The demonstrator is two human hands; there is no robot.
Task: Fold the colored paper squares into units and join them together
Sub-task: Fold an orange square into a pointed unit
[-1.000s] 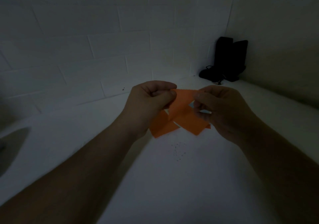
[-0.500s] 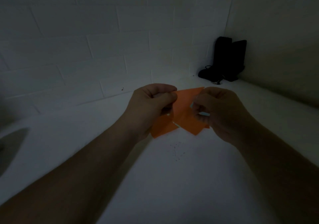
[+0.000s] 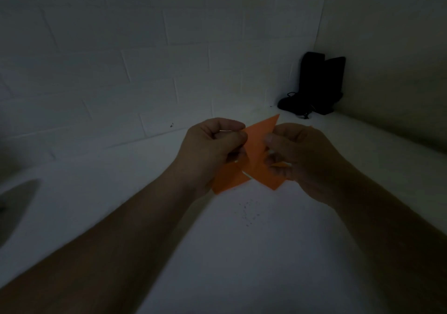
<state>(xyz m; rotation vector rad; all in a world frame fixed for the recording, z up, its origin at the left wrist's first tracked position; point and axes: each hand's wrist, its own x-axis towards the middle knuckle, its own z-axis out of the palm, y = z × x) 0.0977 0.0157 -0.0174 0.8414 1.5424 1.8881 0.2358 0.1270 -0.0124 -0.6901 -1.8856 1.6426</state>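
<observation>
Two surfaces: a pale table (image 3: 242,253) runs forward to a white brick wall (image 3: 121,71), all dim.
Corner clutter: a black object (image 3: 316,84) stands far right where the walls meet, well apart from the work.
Left hand (image 3: 210,154): raised above the table, fingers curled, thumb and forefinger pinched on the left part of the orange paper.
Right hand (image 3: 302,159): same height, pinched on the right part; a sliver of orange shows under its fingers.
Orange paper units (image 3: 256,159): held in the air between both hands, crossed over each other, one tip pointing up and away, two flaps hanging below.
Change: compared with a second ago the hands sit closer and the upper tip sticks out sharper, the lower flaps shorter.
Meaning: probably one unit is sliding into the other's pocket; the join looks partly seated, not finished.
Specks (image 3: 249,212): small dark marks on the table below the paper.
</observation>
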